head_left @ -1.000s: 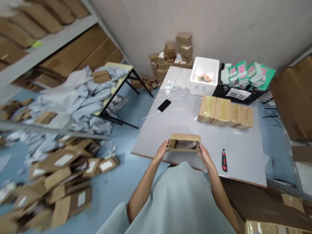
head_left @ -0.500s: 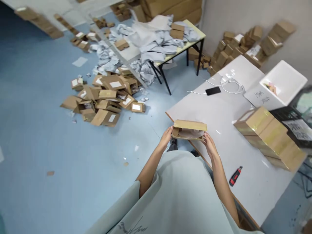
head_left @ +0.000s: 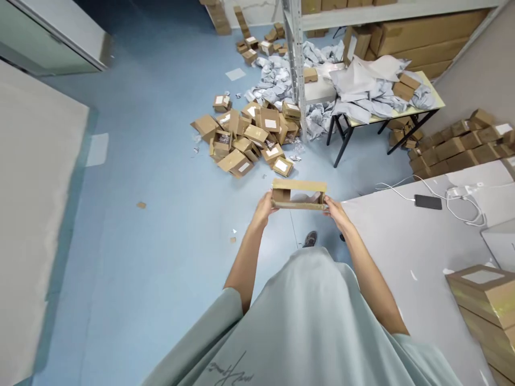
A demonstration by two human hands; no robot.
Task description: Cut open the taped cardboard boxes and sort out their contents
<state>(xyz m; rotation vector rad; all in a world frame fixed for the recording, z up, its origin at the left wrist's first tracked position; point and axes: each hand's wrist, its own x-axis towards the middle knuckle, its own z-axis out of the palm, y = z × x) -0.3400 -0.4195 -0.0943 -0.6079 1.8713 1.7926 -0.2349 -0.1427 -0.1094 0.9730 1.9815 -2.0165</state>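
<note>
I hold a small open cardboard box out in front of me, over the blue floor. My left hand grips its left end and my right hand grips its right end, fingers closed on the card. The box's flap stands up on the far side, and pale paper shows inside. The white table lies just to the right of my right hand.
A heap of small cardboard boxes lies on the floor ahead, by a shelf post. A folding table carries grey mailer bags. A phone with white cables and taped boxes rest on the white table.
My view has swung left, away from the white table toward the floor pile. The box has left the table's edge and is now held over the floor, both hands still gripping it.
</note>
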